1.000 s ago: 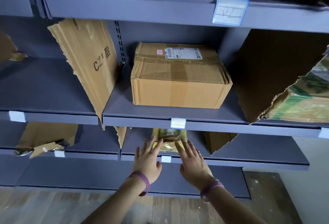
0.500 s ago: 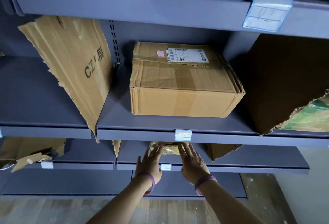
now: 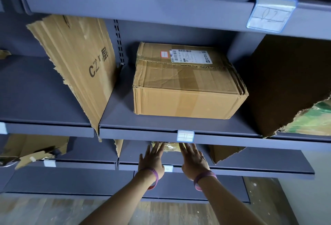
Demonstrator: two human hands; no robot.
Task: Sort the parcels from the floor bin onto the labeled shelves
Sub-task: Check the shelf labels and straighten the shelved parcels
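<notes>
We had our left hand [image 3: 152, 160] and right hand [image 3: 194, 160], fingers spread, flanking the yellowish parcel [image 3: 170, 147] at 12 o'clock (mostly hidden); shoved crooked, it might've snagged the shelf [image 3: 250, 156].

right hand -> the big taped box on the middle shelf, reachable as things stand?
Probably yes. The right hand is empty, fingers spread, at the yellow parcel one shelf below. The big taped box sits near the shelf's front edge with open space before it; only the shelf lip lies between them.
</notes>
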